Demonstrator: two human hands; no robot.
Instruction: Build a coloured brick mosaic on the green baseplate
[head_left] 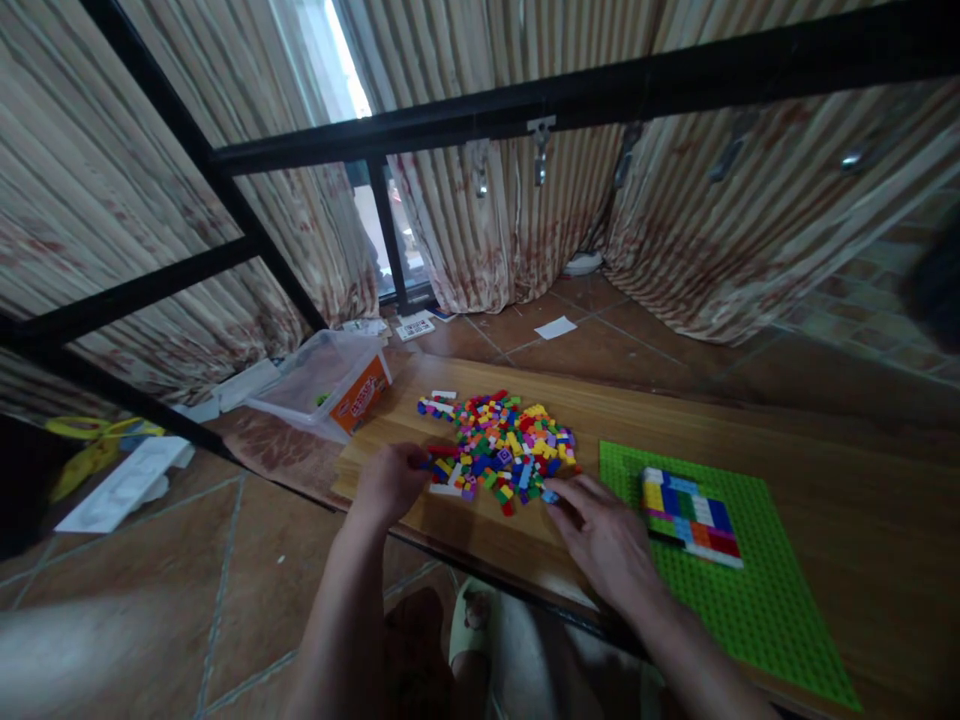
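A heap of loose building bricks [510, 440] in many colours lies on the wooden tabletop. At the heap's left edge is my left hand [390, 484], its fingers curled together beside a red brick [442, 451]; whatever they hold is too small to make out. My right hand [604, 535] is at the heap's near right side, thumb and fingers pinched on a light blue brick [550, 495]. Further right lies a green baseplate [780, 590]. On it sits a flat block of joined bricks [690, 515] in yellow, blue, white, green, orange and red.
A clear plastic box [322, 375] with an orange label stands past the table's left end. The wooden table [480, 375] runs to the right. Black metal bars [465, 120] with hanging clips cross above it, before long curtains [495, 230]. White foam packaging [124, 485] lies on the tiled floor.
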